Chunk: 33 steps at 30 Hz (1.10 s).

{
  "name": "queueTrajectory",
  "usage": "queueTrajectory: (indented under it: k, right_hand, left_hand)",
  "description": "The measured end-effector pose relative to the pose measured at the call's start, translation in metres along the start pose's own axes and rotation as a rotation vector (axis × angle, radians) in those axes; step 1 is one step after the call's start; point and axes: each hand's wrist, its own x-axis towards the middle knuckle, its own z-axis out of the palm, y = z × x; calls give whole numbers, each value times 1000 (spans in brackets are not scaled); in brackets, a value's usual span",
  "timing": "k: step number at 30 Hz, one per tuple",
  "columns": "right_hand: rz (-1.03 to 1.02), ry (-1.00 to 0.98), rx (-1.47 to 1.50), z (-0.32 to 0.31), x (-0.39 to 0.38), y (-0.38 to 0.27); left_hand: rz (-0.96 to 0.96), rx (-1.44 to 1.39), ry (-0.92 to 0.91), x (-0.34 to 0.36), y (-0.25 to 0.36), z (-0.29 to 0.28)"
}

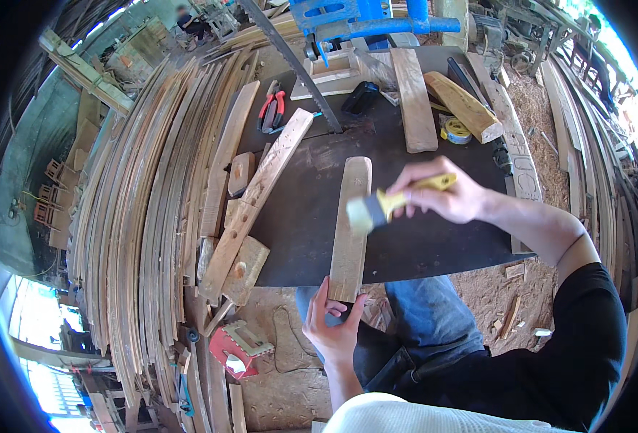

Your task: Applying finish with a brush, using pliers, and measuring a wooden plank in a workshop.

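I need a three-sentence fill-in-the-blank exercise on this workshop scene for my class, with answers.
1. The right hand holds a ____ by its yellow handle.
2. The ____ hand holds the near end of the plank.
3. The pliers on the table have ____ handles.
Answers: brush; left; red.

Single head view: left camera of side-by-side fisheye pair on person's head. Faces down and forward over dark worktable (434,252). Left hand (333,332) and right hand (459,202) close to lens; legs (438,310) seen from above. Far workshop small along top edge. Stacked planks (138,216) bow near dark, round rim.
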Motion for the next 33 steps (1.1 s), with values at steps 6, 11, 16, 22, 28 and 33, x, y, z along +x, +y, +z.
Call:
queueTrajectory:
  k: [6,11,16,22,28,33]
  right_hand:
    - [-352,-192,-232,22,-12,5]
    - [-364,-276,-279,24,-7,2]
    - [-69,179,-308,2,-1,-4]
    - [-348,-400,-140,28,-2,-22]
    - [-144,105,-287,20,3,-7]
    - [-215,-395,-308,22,-10,-1]
  left_hand:
    - [-9,-17,-7,3,3,-1]
    - [-15,-5,-14,0,3,0]
    - [-60,-82,16,-1,8,3]
    - [-124,-170,-34,-1,11,-2]
    - [-102,-164,14,-2,13,1]
    - [-101,-156,-17,-1,12,-2]
